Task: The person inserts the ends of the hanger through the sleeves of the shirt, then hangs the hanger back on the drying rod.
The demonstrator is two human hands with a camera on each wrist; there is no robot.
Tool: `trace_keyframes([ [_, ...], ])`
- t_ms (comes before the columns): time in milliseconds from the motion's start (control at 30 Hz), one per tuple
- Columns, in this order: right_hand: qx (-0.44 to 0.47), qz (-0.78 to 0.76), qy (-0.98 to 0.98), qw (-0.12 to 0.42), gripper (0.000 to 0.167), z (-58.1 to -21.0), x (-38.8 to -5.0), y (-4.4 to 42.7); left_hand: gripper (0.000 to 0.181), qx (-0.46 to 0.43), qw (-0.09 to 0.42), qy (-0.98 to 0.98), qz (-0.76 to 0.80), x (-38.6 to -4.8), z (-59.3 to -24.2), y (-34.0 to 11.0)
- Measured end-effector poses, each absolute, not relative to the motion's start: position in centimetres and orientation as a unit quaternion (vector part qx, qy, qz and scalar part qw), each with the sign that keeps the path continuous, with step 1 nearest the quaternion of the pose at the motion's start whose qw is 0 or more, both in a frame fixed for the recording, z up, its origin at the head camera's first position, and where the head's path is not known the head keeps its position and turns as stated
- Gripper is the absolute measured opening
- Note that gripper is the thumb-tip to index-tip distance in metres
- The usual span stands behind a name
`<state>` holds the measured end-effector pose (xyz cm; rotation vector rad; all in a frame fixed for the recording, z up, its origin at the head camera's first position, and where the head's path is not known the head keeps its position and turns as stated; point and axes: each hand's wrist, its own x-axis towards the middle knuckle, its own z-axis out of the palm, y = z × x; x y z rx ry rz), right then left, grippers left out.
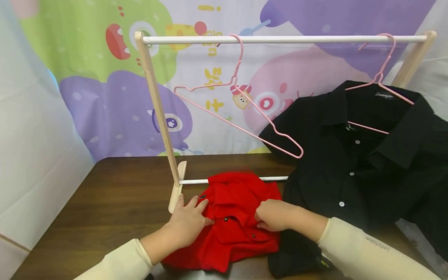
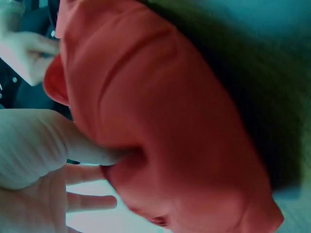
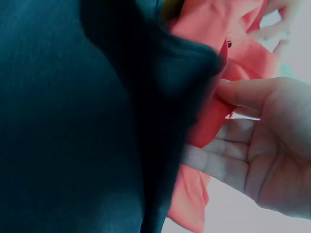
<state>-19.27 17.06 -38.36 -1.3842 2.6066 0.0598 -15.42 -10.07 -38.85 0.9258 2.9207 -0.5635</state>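
A crumpled red shirt (image 1: 227,233) with small dark buttons lies on the table. On its left side rests my left hand (image 1: 187,223), fingers spread; in the left wrist view its thumb (image 2: 92,149) presses into a fold of the cloth. My right hand (image 1: 276,216) pinches the right side of the red shirt; the right wrist view has its thumb (image 3: 248,92) and fingers around the red cloth. Above the shirt, a bare pink hanger (image 1: 238,87) hangs tilted from the white rail. A black shirt (image 1: 322,175) hangs on another pink hanger (image 1: 381,74) at the right.
The wooden rack's left post (image 1: 159,105) and foot (image 1: 177,186) stand behind the left hand. A white top rail (image 1: 297,39) and a lower rail (image 1: 196,181) cross the rack. Behind is a cartoon-printed curtain (image 1: 122,132). The brown table (image 1: 98,210) extends left.
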Motion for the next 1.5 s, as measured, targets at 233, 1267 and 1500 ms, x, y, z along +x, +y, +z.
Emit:
trace_keyframes([
  [233,-0.466,-0.017,0.872,0.15,0.03,-38.2,-18.3,16.3,0.038,0.299,-0.052,0.927,-0.219,-18.2,-39.6,-10.1],
  [1267,-0.388,-0.155,0.893,0.169,0.029,-34.2,-22.8,17.8,0.009,0.32,-0.013,0.928,0.19,-25.6,-35.9,-14.9],
  [1500,-0.337,-0.123,0.912,0.197,0.028,-35.8,-27.3,16.5,0.03,0.193,0.117,0.964,0.14,-26.9,-37.6,-15.1],
])
